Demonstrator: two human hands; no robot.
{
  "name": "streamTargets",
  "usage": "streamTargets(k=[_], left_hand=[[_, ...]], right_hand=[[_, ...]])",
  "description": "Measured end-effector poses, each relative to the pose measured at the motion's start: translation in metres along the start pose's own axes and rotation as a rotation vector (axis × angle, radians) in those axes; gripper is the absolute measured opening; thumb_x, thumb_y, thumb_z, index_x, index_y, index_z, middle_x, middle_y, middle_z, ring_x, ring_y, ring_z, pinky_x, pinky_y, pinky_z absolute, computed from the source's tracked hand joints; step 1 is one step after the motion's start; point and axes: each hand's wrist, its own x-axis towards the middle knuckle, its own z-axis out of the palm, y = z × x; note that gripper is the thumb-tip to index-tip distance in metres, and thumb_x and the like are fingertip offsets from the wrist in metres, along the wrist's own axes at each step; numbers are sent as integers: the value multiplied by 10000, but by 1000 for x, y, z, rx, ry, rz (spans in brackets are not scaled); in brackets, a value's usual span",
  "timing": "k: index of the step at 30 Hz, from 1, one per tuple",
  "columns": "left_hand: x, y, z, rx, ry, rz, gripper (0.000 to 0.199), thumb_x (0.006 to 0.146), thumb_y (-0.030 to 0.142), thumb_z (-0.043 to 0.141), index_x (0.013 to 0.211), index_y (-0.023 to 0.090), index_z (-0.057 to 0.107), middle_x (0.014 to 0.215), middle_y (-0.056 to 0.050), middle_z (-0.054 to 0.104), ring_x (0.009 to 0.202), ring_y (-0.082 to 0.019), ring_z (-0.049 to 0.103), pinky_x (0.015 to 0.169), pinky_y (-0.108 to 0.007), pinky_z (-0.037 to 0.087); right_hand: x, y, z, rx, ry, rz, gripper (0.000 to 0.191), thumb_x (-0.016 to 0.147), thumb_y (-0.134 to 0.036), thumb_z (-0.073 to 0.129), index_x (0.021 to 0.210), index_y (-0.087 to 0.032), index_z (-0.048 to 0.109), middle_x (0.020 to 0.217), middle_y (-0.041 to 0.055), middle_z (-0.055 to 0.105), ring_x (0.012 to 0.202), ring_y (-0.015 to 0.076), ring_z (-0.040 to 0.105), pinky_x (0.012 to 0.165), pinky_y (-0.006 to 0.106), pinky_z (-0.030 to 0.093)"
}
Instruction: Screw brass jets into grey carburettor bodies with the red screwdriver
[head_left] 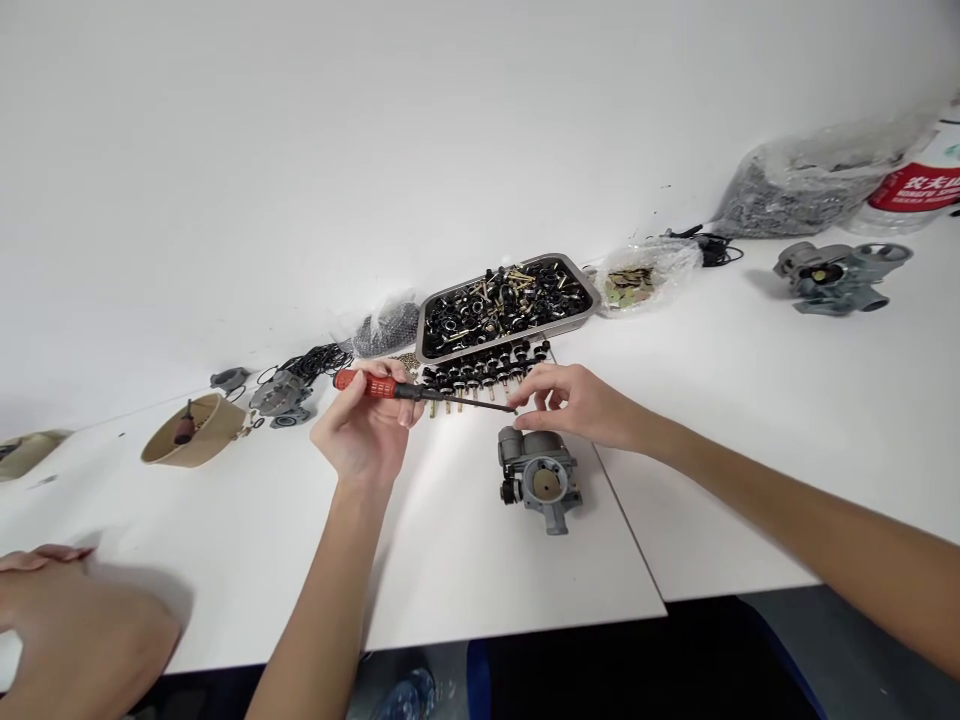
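Note:
My left hand [371, 420] is closed around the red handle of a screwdriver [367, 385], its dark shaft pointing right. At the shaft's tip, the thumb and fingers of my right hand [562, 400] are pinched together; whatever lies between them is too small to name. Just below my right hand a grey metal carburetor [544, 475] stands on the white table [480, 580], its round bore facing me. Behind the screwdriver, rows of black-topped parts with brass ends [487, 375] lie in front of a metal tray [510, 340] heaped with similar pieces.
A second carburetor [844, 275] sits at the right, near a bulging plastic bag [806, 185] and a large bottle [915, 185]. Another carburetor [281, 397] and a beige container [187, 435] stand left. A co-worker's arm [90, 620] rests at the lower left. A bag of brass-coloured plates [637, 280] adjoins the tray.

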Motion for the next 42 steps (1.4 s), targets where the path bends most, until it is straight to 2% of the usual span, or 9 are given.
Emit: streamTargets(k=[7,16,25,29,32,35,37,39,42], left_hand=[[1,-1,-2,9,-19,0,142,789,256,537,735,133,584,782,-59,573,423,-104,499,427,-257,387],[0,-1,0,44,-42,-1,161,753,292,617,729,140,571,761,-50,577,427,-102,485,425,-257,394],[-3,-3,2,157,-92,129,191,750,304,659,745,126,591,762,-62,596,419,-110,514,421,-265,415],[2,3,21,195,-165,150,207,753,318,688,772,137,590,754,-53,600,405,-104,512,398,-260,422],[10,22,49,229,-260,116,209,744,301,723,755,147,581,722,-50,602,384,-87,469,370,-257,417],[16,42,71,233,-262,37,190,765,245,718,714,155,558,699,-52,596,382,-87,455,359,-263,417],[18,51,77,245,-285,41,196,750,245,742,707,156,572,689,-59,600,394,-103,477,345,-267,409],[20,56,76,303,-373,125,217,722,293,777,718,144,620,676,-75,609,405,-122,498,324,-268,396],[23,62,70,410,-505,267,253,743,360,758,722,122,675,629,-94,603,417,-151,528,289,-261,372]], right_hand=[[0,-2,0,-2,4,-3,210,758,-414,746,827,-216,753,919,33,652,777,151,573,702,305,449],[-2,-4,-1,-60,-3,2,167,777,-383,735,809,-221,756,897,32,648,762,151,564,689,307,434],[-5,-10,0,-189,63,-64,63,776,-261,729,757,-205,752,854,33,630,676,128,523,596,288,406],[-6,-12,1,-196,62,-112,67,786,-232,716,737,-200,748,848,40,615,697,140,538,595,293,411],[-8,-16,3,-65,53,-118,83,780,-281,744,750,-205,757,860,45,608,726,153,550,614,300,440],[-10,-21,3,90,58,-123,138,773,-348,763,779,-210,758,871,49,602,740,163,558,616,305,456],[-10,-24,1,118,40,-126,168,768,-379,770,795,-213,758,875,48,603,761,169,567,641,311,461],[-10,-28,-6,81,-18,-120,207,758,-412,780,850,-227,765,906,47,607,827,184,580,718,326,469],[-10,-31,-17,-16,-186,-111,402,684,-467,827,1028,-277,745,1078,51,606,1029,231,569,920,377,446]])
